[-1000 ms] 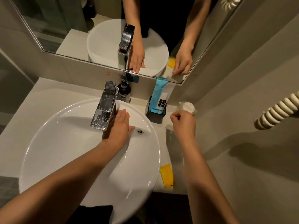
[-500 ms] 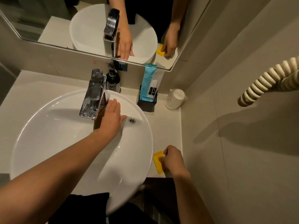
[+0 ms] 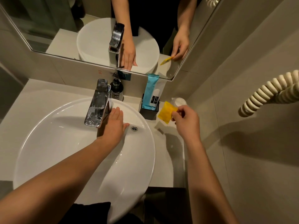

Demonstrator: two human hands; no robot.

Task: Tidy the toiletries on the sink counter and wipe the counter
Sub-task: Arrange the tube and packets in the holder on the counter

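My right hand (image 3: 186,122) pinches a small yellow packet (image 3: 166,112) by its edge and holds it above the counter, just right of the black holder (image 3: 148,110). Blue and white sachets (image 3: 151,91) stand upright in that holder. A white-lidded cup (image 3: 178,101) sits in the back right corner, partly hidden by the packet. My left hand (image 3: 113,126) lies flat, fingers together, on the far inner wall of the white basin (image 3: 64,143), beside the chrome faucet (image 3: 97,104). A dark pump bottle (image 3: 116,91) stands behind the faucet.
The pale counter (image 3: 169,159) forms a narrow strip right of the basin, ending at the tiled wall. A small pale scrap (image 3: 159,126) lies on it near the holder. A mirror (image 3: 48,21) rises behind the counter. A coiled cream cord (image 3: 267,92) hangs at right.
My right hand went from the back right corner down to the yellow packet at the counter's front edge, picked it up and carried it back beside the black holder. My left hand stayed put.
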